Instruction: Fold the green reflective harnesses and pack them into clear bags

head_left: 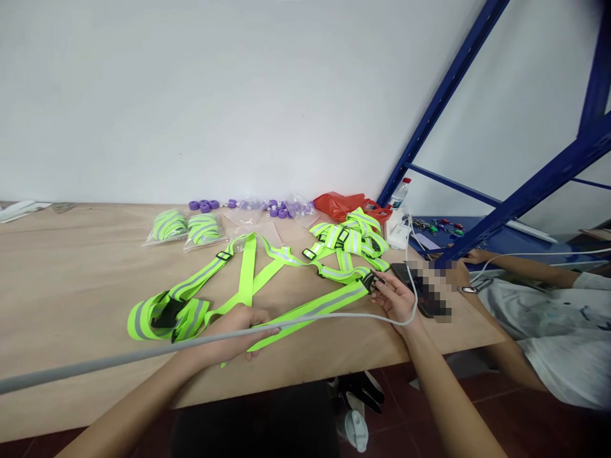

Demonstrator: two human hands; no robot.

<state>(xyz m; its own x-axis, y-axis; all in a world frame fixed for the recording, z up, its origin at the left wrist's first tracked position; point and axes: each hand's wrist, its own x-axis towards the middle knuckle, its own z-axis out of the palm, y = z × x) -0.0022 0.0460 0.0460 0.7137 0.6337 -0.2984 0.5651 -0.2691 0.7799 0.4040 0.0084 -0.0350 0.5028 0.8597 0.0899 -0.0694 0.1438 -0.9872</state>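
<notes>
Two hands (238, 334) (394, 297), partly closed on neon strapping (310, 310).

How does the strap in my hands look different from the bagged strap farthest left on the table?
The held strap lies loosely spread across the table, while the bagged strap is bundled compactly. The held strap is uncovered and shows a black buckle; the bagged strap sits in clear plastic, with no buckle visible. Your hands touch the held strap, not the bagged strap. Both are bright yellow-green with a greyish stripe.
</notes>
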